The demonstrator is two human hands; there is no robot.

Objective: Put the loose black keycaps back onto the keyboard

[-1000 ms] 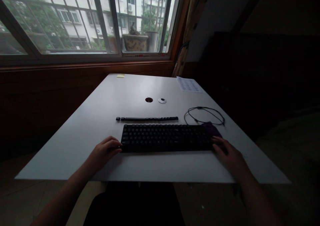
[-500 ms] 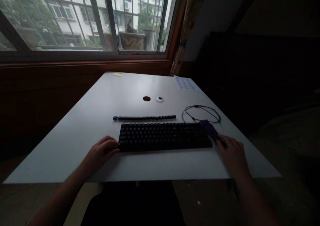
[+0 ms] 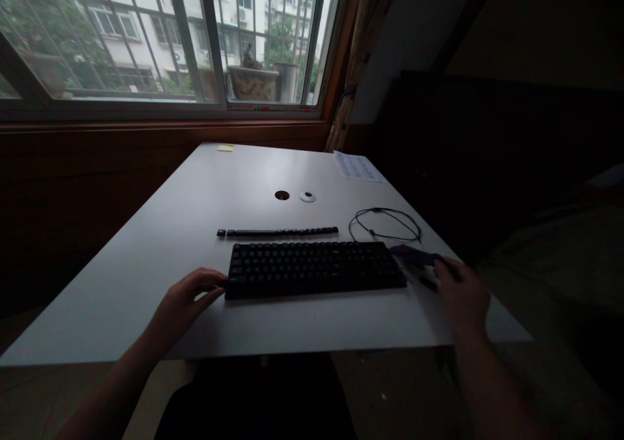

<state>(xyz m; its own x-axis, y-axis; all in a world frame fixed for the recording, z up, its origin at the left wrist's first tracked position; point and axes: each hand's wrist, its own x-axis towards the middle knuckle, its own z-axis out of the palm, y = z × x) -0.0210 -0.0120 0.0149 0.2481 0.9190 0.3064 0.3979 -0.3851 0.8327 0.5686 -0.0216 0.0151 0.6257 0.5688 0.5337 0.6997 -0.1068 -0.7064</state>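
Note:
A black keyboard lies flat on the white table, its front row of keys off. At its lower left corner my left hand is closed, thumb and fingertips pinching the edge. My right hand is off the right end, its fingers closed on a dark purple cloth that trails toward the keyboard's upper right corner. A blurred dark thing shows below the cloth; I cannot make out its kind. Behind the keyboard, a row of loose black keycaps runs parallel to it, including a long space bar.
A looped black cable lies behind the keyboard's right end. Farther back are a round hole in the white table, its white cover, a printed sheet and yellow sticky notes. A window stands beyond.
My right hand has moved right and lifted the purple cloth off the keyboard's right end. My left hand stays at the left edge. The view has shifted slightly.

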